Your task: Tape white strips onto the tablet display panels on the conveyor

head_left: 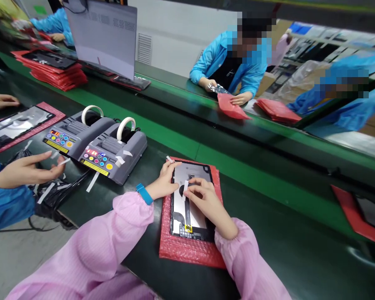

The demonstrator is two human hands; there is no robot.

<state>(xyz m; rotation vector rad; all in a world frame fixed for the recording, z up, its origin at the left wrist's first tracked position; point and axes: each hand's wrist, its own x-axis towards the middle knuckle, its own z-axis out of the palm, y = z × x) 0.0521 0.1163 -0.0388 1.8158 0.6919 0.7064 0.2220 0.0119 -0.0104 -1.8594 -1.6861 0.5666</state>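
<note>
A tablet panel (197, 175) with a silvery inner face, black edges and a dark flat cable (188, 212) lies on a red bubble-wrap bag (192, 253) in front of me. My left hand (163, 182) grips the panel's upper left edge, thumb over the face. A small white piece of tape (169, 158) shows at its fingertips. Between thumb and index finger, my right hand (204, 200) pinches a short white strip of tape (186, 186) over the panel's middle, at the cable's upper end. Yellow tape (188, 228) marks the cable's lower end.
Two grey tape dispensers (112, 156) stand to the left; a white strip hangs from the nearer one. A co-worker's hand (34, 168) holds tape beside them. Cables (71, 187) run below. Red bags (359, 212) lie right. Across the line, another person (228, 66) handles a red bag.
</note>
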